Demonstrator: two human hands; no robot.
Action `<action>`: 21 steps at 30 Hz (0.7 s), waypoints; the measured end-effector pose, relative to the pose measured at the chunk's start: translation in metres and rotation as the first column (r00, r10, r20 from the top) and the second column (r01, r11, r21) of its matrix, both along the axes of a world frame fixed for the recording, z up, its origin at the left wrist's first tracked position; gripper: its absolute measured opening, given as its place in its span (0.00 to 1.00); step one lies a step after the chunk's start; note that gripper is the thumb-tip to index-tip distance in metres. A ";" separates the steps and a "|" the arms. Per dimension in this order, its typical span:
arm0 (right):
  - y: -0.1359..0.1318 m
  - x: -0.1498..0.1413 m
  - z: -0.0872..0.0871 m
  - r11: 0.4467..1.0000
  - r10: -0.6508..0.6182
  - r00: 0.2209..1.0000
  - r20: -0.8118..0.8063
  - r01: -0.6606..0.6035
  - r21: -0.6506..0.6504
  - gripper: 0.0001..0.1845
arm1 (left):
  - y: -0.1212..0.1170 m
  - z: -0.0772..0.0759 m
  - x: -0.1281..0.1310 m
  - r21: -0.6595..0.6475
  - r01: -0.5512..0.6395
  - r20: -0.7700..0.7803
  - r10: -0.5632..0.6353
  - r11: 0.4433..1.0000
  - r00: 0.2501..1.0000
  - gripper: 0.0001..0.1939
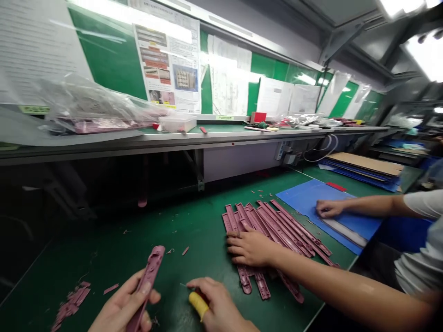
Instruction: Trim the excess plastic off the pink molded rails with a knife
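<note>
My left hand is closed around a long pink plastic strip, which tilts upward with its rounded end at the top. Its inner side shows ribs and small studs. To its right, my right hand has its fingers curled in a pinch. Past the fingertips pokes a thin, faint blade-like tip; the rest of that tool is hidden. A yellow band or covering shows at the thumb side. Between and beyond my hands, small pink scraps lie on the green table.
A co-worker's hand rests on a pile of pink strips; their other hand is on a blue sheet. Pink offcuts are heaped at left. Above runs a shelf with a plastic box and bags.
</note>
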State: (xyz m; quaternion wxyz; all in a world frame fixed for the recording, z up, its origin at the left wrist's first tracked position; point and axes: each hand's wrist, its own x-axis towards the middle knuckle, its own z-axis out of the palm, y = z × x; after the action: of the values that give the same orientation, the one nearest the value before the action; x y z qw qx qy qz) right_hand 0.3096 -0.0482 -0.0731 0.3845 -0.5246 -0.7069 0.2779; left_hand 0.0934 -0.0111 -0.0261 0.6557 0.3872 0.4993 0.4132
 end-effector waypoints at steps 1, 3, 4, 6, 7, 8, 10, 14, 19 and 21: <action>-0.001 0.002 0.010 0.999 0.017 1.000 -0.001 -0.017 0.032 0.16 | -0.005 0.007 0.001 -0.011 -0.002 0.013 0.002 1.000 1.000 0.40; -0.001 0.004 0.034 0.994 0.021 1.000 0.015 -0.023 0.107 0.16 | -0.013 0.019 0.004 -0.060 0.012 0.075 -0.008 0.998 0.997 0.35; 0.000 0.005 0.046 0.989 0.023 0.999 0.045 -0.029 0.146 0.16 | -0.016 0.024 0.005 -0.088 0.030 0.120 -0.019 0.996 0.993 0.33; 0.003 0.005 0.067 0.963 -0.008 0.996 0.092 -0.017 0.270 0.14 | -0.020 0.033 0.006 -0.124 0.078 0.220 -0.049 0.989 0.974 0.30; 0.005 0.004 0.074 0.943 -0.023 0.993 0.112 -0.015 0.333 0.14 | -0.022 0.036 0.006 -0.130 0.104 0.262 -0.067 0.986 0.963 0.30; 0.006 0.002 0.080 0.921 -0.041 0.991 0.128 -0.012 0.390 0.13 | -0.023 0.038 0.006 -0.130 0.129 0.294 -0.086 0.983 0.952 0.29; 0.008 -0.002 0.085 0.885 -0.071 0.983 0.167 -0.015 0.466 0.12 | -0.025 0.041 0.005 -0.125 0.171 0.321 -0.123 0.977 0.939 0.28; 0.007 -0.006 0.083 0.874 -0.136 0.956 0.260 -0.008 0.487 0.12 | -0.025 0.041 0.004 -0.118 0.223 0.291 -0.181 0.968 0.939 0.24; 0.005 -0.003 0.079 0.876 -0.156 0.942 0.296 -0.006 0.482 0.12 | -0.024 0.033 0.005 -0.067 0.282 0.233 -0.260 0.957 0.937 0.23; 0.004 -0.002 0.079 0.890 -0.124 0.951 0.282 -0.019 0.455 0.12 | -0.024 0.032 0.004 -0.017 0.299 0.186 -0.291 0.954 0.939 0.22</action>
State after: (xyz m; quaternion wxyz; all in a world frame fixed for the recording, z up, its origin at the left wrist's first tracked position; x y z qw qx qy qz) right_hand 0.3080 -0.0439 0.0060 0.3904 -0.4760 -0.7879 0.0111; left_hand 0.0974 -0.0355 0.0057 0.7614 0.4036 0.3830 0.3326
